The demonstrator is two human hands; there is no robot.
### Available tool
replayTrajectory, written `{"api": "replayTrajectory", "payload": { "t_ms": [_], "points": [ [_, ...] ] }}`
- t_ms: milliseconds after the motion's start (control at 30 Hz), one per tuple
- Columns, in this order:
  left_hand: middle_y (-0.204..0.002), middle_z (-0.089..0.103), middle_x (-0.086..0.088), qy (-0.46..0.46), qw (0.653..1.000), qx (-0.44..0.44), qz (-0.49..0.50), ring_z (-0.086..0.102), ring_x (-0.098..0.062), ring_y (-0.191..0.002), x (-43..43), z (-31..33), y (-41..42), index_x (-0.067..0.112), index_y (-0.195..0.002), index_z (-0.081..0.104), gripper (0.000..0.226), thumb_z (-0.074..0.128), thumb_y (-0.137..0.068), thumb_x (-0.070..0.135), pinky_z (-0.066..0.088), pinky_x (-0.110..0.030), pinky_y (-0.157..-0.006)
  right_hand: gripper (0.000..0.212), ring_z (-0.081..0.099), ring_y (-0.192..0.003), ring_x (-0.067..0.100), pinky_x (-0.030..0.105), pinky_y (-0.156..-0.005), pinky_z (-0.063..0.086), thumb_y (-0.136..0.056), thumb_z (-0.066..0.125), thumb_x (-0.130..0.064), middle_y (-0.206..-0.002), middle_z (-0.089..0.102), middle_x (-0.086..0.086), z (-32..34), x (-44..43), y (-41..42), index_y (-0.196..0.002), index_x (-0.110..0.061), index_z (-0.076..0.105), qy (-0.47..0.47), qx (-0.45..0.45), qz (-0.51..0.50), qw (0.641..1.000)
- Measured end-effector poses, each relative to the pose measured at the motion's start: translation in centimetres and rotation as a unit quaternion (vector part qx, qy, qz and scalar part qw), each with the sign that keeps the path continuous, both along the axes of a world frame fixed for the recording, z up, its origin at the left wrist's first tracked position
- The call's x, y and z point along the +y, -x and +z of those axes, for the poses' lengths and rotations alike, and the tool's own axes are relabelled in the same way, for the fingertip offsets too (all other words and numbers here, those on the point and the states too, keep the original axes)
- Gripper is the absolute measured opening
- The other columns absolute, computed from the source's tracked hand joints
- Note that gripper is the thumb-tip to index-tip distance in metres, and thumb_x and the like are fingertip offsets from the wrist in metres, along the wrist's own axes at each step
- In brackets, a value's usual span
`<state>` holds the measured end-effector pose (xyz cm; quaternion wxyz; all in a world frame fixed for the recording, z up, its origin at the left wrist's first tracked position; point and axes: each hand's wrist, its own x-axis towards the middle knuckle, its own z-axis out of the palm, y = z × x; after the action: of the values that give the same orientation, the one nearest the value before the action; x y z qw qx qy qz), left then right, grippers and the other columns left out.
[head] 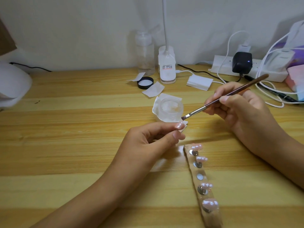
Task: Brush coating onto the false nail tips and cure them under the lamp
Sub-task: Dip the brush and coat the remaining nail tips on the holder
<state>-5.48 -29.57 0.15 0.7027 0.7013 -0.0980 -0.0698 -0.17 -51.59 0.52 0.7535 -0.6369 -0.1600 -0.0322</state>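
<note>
Here, the wooden desk (82, 145) carries a white curing lamp (13, 83) at its left edge and, front right, a strip holder (211, 218) bearing four pink false nail tips (210, 204) and one bare mount (199, 176). The grip of the left hand (148, 142) pinches a fifth nail tip (180, 125) between thumb and forefinger, just before the clear jar (171, 107). The grip of the right hand (243, 112) pinches the brush (222, 99), bristles (183, 118) close above that tip; contact cannot be told.

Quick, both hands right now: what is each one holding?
Left hand: pinching a false nail tip.
Right hand: gripping the brush.
</note>
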Motion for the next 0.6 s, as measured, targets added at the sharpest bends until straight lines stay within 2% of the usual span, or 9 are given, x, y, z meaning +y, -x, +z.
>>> {"api": "replayTrajectory", "payload": {
  "t_ms": [100,200,267,333,433,600],
  "points": [
    [-0.093,0.077,0.0,0.021,1.0,-0.01,0.007,0.071,-0.017,-0.093,0.0,0.0,0.1,0.026,-0.103,0.073,0.027,0.071,-0.077,0.031,0.055,-0.021,-0.083,0.017,0.067,-0.077,0.015,0.024,-0.076,0.055,-0.084,0.045,-0.008,-0.076,0.07,0.003,0.0,-0.1,-0.2,-0.082,-0.015,0.061,-0.025,0.006,-0.014,1.0],
    [-0.095,0.077,-0.001,0.044,0.998,-0.037,0.01,0.072,-0.012,-0.09,0.0,0.3,0.6,0.024,-0.09,0.07,0.01,0.075,-0.081,0.026,0.052,-0.016,-0.076,0.013,0.067,-0.076,0.014,0.023,-0.074,0.054,-0.083,0.045,-0.009,-0.076,0.07,0.002,0.1,-0.3,-0.4,-0.085,-0.012,0.058,-0.051,0.022,-0.029,0.998],
    [-0.101,0.076,0.002,0.04,0.996,-0.081,0.007,0.071,-0.012,-0.096,0.1,0.5,1.1,0.026,-0.087,0.07,0.007,0.076,-0.083,0.024,0.052,-0.017,-0.08,0.012,0.067,-0.076,0.013,0.024,-0.074,0.055,-0.084,0.045,-0.009,-0.076,0.071,0.002,0.1,-0.4,-0.5,-0.086,-0.011,0.057,-0.065,0.03,-0.036,0.997],
    [-0.103,0.07,0.006,-0.021,0.986,-0.162,0.012,0.067,-0.015,-0.098,0.1,0.6,1.6,0.027,-0.087,0.07,0.008,0.075,-0.081,0.029,0.052,-0.022,-0.081,0.012,0.068,-0.076,0.012,0.024,-0.075,0.055,-0.084,0.046,-0.01,-0.075,0.071,0.001,0.2,-0.4,-0.5,-0.087,-0.011,0.057,-0.071,0.035,-0.04,0.996],
    [-0.087,0.053,0.007,-0.148,0.957,-0.25,0.009,0.054,-0.014,-0.084,0.3,0.7,1.9,0.033,-0.084,0.07,0.009,0.074,-0.078,0.036,0.041,-0.019,-0.072,0.011,0.068,-0.075,0.012,0.023,-0.075,0.055,-0.084,0.046,-0.01,-0.075,0.071,0.001,0.2,-0.4,-0.5,-0.087,-0.011,0.057,-0.073,0.041,-0.038,0.996],
    [-0.071,0.047,0.009,-0.229,0.94,-0.243,-0.067,0.047,-0.006,-0.072,0.6,0.3,1.7,0.033,-0.077,0.073,0.007,0.073,-0.075,0.039,0.03,-0.01,-0.066,0.011,0.068,-0.075,0.014,0.023,-0.073,0.055,-0.084,0.046,-0.01,-0.075,0.071,0.003,0.2,-0.4,-0.6,-0.087,-0.01,0.057,-0.077,0.047,-0.039,0.995]
  ]
}}
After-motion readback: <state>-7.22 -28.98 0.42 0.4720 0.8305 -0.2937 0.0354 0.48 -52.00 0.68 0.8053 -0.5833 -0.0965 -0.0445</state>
